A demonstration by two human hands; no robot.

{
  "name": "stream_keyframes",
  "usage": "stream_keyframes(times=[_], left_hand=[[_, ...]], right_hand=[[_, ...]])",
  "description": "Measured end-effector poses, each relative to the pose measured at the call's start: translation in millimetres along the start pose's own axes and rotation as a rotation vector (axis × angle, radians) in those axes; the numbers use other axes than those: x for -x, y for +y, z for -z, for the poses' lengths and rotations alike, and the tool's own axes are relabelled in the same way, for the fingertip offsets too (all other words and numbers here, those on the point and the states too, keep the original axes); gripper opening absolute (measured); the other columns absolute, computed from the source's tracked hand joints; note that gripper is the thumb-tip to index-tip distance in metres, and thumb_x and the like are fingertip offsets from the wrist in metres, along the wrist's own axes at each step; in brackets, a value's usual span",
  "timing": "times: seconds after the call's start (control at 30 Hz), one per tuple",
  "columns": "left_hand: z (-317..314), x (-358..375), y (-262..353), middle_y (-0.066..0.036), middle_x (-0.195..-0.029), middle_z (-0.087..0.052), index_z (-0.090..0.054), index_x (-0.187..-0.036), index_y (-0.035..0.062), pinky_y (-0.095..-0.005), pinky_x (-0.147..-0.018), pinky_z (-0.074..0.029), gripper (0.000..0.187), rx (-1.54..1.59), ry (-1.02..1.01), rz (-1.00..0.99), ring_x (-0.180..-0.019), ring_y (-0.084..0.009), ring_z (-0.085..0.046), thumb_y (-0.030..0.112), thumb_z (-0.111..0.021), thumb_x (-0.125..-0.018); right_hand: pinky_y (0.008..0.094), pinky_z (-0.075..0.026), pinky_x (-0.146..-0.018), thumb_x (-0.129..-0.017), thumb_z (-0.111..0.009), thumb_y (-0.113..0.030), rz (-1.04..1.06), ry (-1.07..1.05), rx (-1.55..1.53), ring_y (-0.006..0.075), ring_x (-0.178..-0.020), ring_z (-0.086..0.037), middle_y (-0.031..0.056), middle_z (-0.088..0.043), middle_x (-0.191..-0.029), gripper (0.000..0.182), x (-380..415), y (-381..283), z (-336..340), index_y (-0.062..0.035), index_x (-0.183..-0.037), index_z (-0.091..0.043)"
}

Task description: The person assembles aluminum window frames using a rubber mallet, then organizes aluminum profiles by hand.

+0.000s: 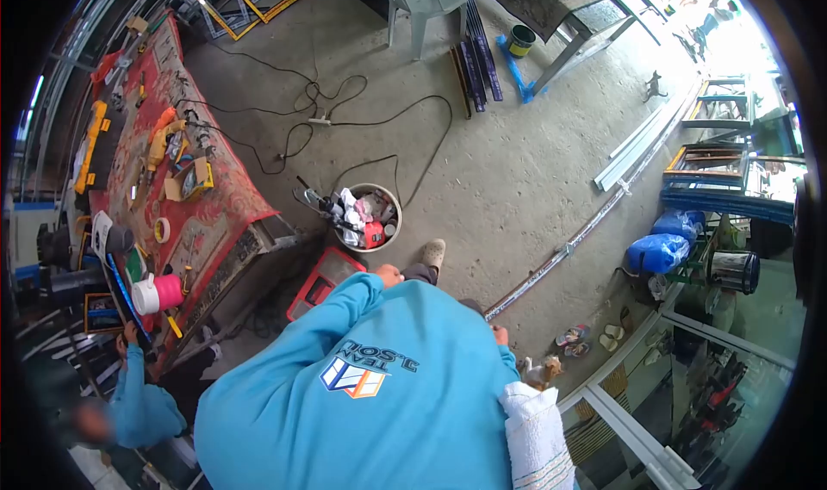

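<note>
Long bar seen angled forward-right from beside right hand. Finger grip can't be told, same for left hand.

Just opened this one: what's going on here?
The wearer's right hand is next to a long bar; whether it grips it is unclear. The left hand is near a filled bucket; anything it may hold is hidden. Off to the left, a co-worker's hand is by the edge of a cluttered table.

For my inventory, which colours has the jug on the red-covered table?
The jug is pink and white; head view shows it best.
</note>
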State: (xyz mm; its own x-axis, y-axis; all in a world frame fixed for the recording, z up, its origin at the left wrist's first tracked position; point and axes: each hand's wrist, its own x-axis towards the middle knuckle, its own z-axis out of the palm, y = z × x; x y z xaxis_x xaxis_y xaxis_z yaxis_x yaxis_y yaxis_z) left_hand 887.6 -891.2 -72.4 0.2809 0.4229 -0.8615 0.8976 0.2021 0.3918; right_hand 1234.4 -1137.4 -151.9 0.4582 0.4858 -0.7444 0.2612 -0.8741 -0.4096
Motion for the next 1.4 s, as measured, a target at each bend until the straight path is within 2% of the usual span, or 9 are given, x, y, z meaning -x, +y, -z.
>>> stream_keyframes(times=[0.13, 0.3, 0.67, 0.8, 0.83, 0.93, 1.1, 1.23, 1.4], left_hand=[[-11, -33, -44, -0.024, -0.115, -0.061, -0.065, -0.108, 0.0007, -0.0464, -0.096, -0.042, 0.060, 0.103, 0.141, -0.091, -0.111, -0.0414, -0.055, 0.051, -0.035, -0.095], [12, 15, -21, -0.023, -0.104, -0.065, -0.066, -0.102, 0.0019, -0.0464, -0.090, -0.045, 0.057, 0.192, 0.291, -0.021, -0.101, -0.0419, -0.059, 0.052, -0.041, -0.093], [59, -49, 53, -0.011, -0.098, -0.070, -0.070, -0.104, 0.0060, -0.0348, -0.085, -0.050, 0.038, 0.831, 0.518, -0.228, -0.092, -0.0220, -0.065, 0.039, -0.060, -0.088], [69, -109, 82, -0.015, -0.094, -0.069, -0.071, -0.095, 0.0044, -0.0390, -0.079, -0.051, 0.041, 0.810, 0.746, -0.135, -0.087, -0.0272, -0.066, 0.042, -0.062, -0.083], [87, -102, 97, -0.017, -0.092, -0.069, -0.071, -0.092, 0.0037, -0.0410, -0.079, -0.050, 0.041, 0.837, 0.790, -0.112, -0.086, -0.0295, -0.066, 0.042, -0.062, -0.082], [121, -103, 127, -0.016, -0.094, -0.069, -0.071, -0.091, 0.0052, -0.0425, -0.081, -0.049, 0.040, 0.879, 0.839, 0.035, -0.090, -0.0312, -0.065, 0.042, -0.060, -0.082], [155, -113, 136, -0.015, -0.096, -0.069, -0.071, -0.094, 0.0060, -0.0425, -0.082, -0.049, 0.040, 0.841, 0.831, 0.064, -0.092, -0.0309, -0.065, 0.042, -0.060, -0.083], [191, -131, 130, -0.015, -0.100, -0.068, -0.068, -0.100, 0.0075, -0.0429, -0.084, -0.048, 0.039, 0.864, 0.795, 0.182, -0.096, -0.0318, -0.064, 0.043, -0.059, -0.085], [228, -182, 119, -0.016, -0.097, -0.068, -0.069, -0.094, 0.0064, -0.0441, -0.081, -0.047, 0.038, 0.882, 0.821, 0.090, -0.095, -0.0323, -0.064, 0.041, -0.059, -0.085]], right_hand=[[0.0414, -0.049, -0.073, -0.089, -0.058, -0.022, 0.155, -0.109, 0.016, 0.0279, -0.080, -0.067, 0.0244, -0.068, -0.084, 0.031, -19, -84, 65, 0.0062, -0.098, -0.067], [0.0373, -0.049, -0.069, -0.089, -0.060, -0.027, 0.330, -0.242, 0.062, 0.0241, -0.073, -0.065, 0.0194, -0.068, -0.078, 0.034, -2, -203, 123, 0.0070, -0.090, -0.066], [0.0464, -0.048, -0.086, -0.086, -0.060, -0.038, 0.757, -0.403, 0.851, 0.0420, -0.099, -0.060, 0.0237, -0.065, -0.103, 0.042, -187, -391, 122, -0.0043, -0.111, -0.064], [0.0431, -0.051, -0.078, -0.089, -0.054, -0.030, 0.987, -0.702, 0.804, 0.0378, -0.089, -0.065, 0.0224, -0.068, -0.095, 0.033, -277, -461, 108, -0.0011, -0.097, -0.068], [0.0424, -0.052, -0.077, -0.089, -0.052, -0.029, 0.810, -0.761, 0.651, 0.0377, -0.088, -0.065, 0.0220, -0.068, -0.096, 0.034, -344, -448, 90, -0.0006, -0.097, -0.068], [0.0433, -0.053, -0.071, -0.088, -0.051, -0.027, 1.229, -0.830, 1.040, 0.0363, -0.079, -0.065, 0.0208, -0.068, -0.093, 0.032, -386, -519, 95, -0.0004, -0.089, -0.067], [0.0408, -0.053, -0.053, -0.092, -0.048, -0.023, 0.184, -0.644, 1.293, 0.0265, -0.066, -0.063, 0.0155, -0.065, -0.093, 0.027, -422, -626, 99, -0.0061, -0.111, -0.055], [0.0425, -0.053, -0.054, -0.093, -0.050, -0.024, 0.477, -0.725, 0.387, 0.0267, -0.067, -0.063, 0.0152, -0.064, -0.093, 0.030, -402, -683, 91, -0.0081, -0.118, -0.052], [0.0428, -0.053, -0.056, -0.092, -0.050, -0.025, 0.642, -0.788, 0.781, 0.0273, -0.070, -0.063, 0.0155, -0.064, -0.094, 0.030, -384, -744, 51, -0.0082, -0.116, -0.053]])
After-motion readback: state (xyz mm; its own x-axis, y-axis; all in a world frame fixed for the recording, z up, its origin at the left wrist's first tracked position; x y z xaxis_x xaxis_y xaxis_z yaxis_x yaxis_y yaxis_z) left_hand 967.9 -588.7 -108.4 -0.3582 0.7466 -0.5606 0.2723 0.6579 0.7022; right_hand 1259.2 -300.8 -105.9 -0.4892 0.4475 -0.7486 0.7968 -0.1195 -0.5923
